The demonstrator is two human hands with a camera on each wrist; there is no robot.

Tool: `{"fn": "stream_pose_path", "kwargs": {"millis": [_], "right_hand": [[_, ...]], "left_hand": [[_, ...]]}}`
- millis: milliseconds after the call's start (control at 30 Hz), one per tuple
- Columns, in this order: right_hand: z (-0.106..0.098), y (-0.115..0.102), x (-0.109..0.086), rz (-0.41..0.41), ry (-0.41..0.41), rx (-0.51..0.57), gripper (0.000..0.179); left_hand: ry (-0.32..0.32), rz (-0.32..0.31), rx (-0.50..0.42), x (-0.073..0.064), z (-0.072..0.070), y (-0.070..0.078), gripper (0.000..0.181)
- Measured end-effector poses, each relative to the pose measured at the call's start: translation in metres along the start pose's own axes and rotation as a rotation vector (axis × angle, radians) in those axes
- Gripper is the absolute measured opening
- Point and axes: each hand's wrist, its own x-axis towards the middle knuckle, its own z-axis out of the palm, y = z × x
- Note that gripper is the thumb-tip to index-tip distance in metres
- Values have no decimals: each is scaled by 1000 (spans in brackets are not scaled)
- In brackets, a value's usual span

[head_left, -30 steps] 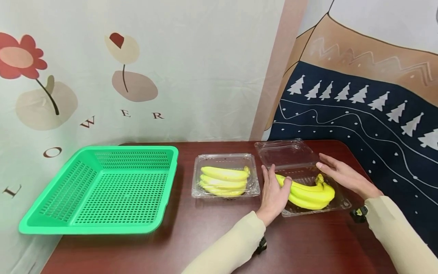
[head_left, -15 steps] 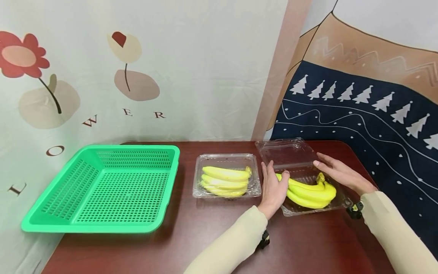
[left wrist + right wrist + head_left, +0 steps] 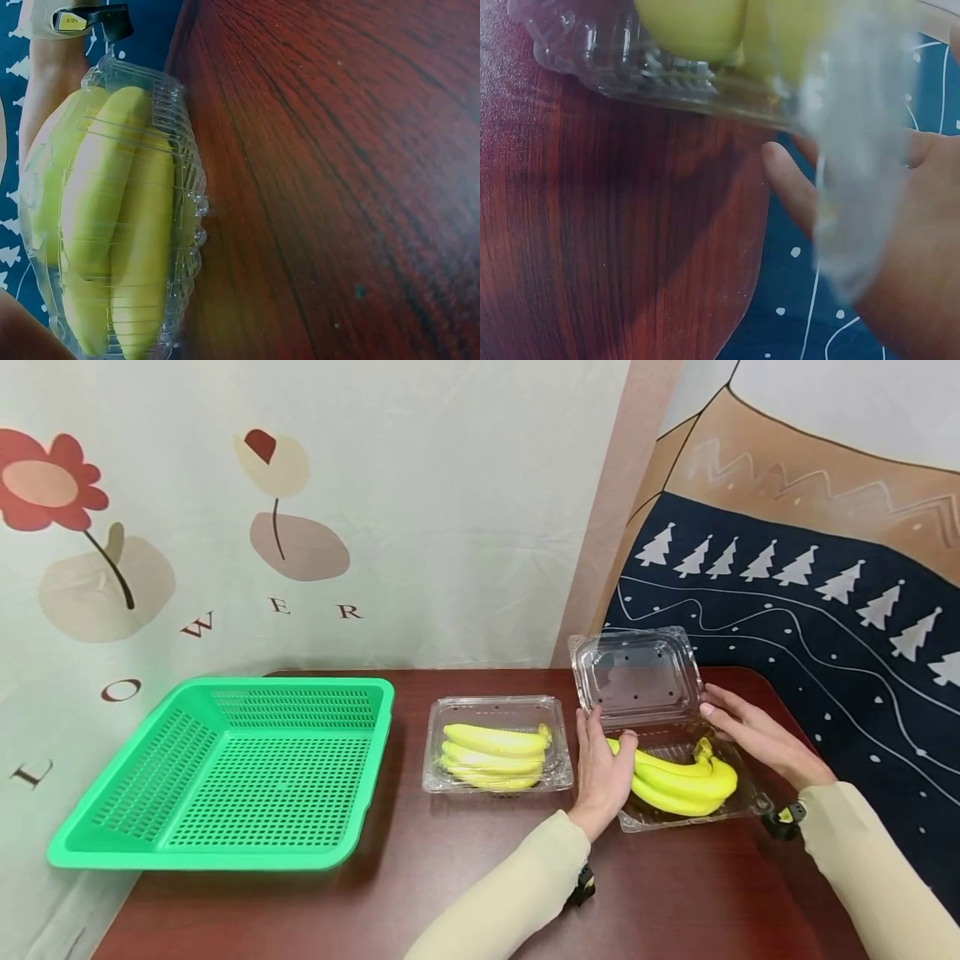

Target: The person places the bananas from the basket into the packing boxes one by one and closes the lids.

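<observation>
A clear plastic clamshell box (image 3: 648, 820) stands at the right of the table with yellow bananas (image 3: 686, 787) in its base. Its hinged lid (image 3: 633, 672) tilts up steeply from the back. Along the box's left side lies my left hand (image 3: 602, 781), fingers extended toward the lid's lower left corner and thumb by the bananas' left end. On the other side, my right hand (image 3: 761, 743) has its fairly straight fingertips at the lid's lower right edge. Bananas (image 3: 120, 195) show through the ribbed plastic in the left wrist view. In the right wrist view the lid blurs across the hand (image 3: 922, 232).
A second clamshell box (image 3: 561, 772), closed over more bananas (image 3: 495, 756), stands left of my left hand. Farther left is a green perforated basket (image 3: 225, 862). The brown table (image 3: 465, 868) ends at a patterned curtain (image 3: 465, 527) behind.
The lid has swung up from lying almost flat behind the box to a steep tilt. My right hand's fingers have shifted slightly up and right with it; the left hand has barely moved.
</observation>
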Motion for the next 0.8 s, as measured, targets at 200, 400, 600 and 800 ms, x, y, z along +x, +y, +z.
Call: {"fn": "stream_pose_path", "kwargs": {"millis": [200, 400, 600, 800], "right_hand": [[-3, 0, -5, 37, 22, 27, 77], [-3, 0, -5, -9, 54, 81, 75], [-7, -2, -7, -16, 80, 112, 74], [-8, -1, -9, -2, 104, 103, 74]], "left_hand": [[9, 25, -13, -1, 1, 3, 71], [29, 59, -17, -2, 2, 5, 70], [35, 72, -19, -2, 1, 5, 70], [26, 73, -27, -2, -1, 8, 71]]}}
